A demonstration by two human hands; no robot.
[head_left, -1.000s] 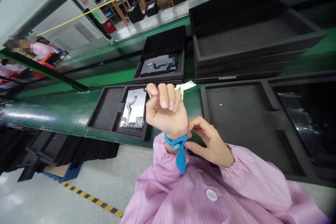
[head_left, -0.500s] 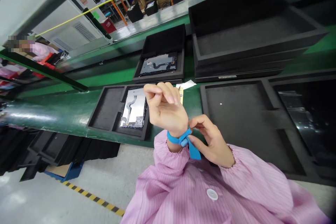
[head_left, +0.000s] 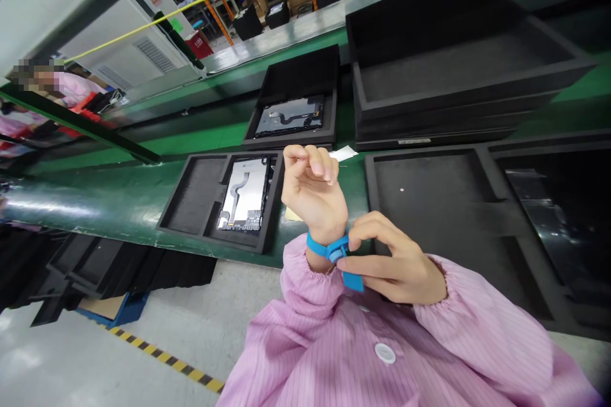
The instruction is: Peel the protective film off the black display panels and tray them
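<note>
My left hand (head_left: 315,187) is raised palm up above the green bench, with fingers loosely curled and nothing in them. A blue wrist strap (head_left: 315,247) circles that wrist, just beyond the pink sleeve cuff. My right hand (head_left: 398,261) pinches the strap at its buckle, the thumb and fingertips on either side. The strap's loose blue end (head_left: 353,281) hangs below. Left of my hands, a screen panel (head_left: 244,194) with a grey flex cable lies in a black foam tray (head_left: 191,194).
Behind stands another foam tray (head_left: 331,102) with a similar panel (head_left: 291,116). Stacked black trays (head_left: 458,102) rise at the back right. A large tray (head_left: 424,229) lies at right, holding a dark glossy sheet (head_left: 558,216). White paper (head_left: 344,152) lies on the bench. A person (head_left: 79,89) is far left.
My left hand has shifted slightly right. My right hand has turned, its fingers now closer around the strap's buckle. A yellow paper beside my left hand is now seen left of the wrist.
</note>
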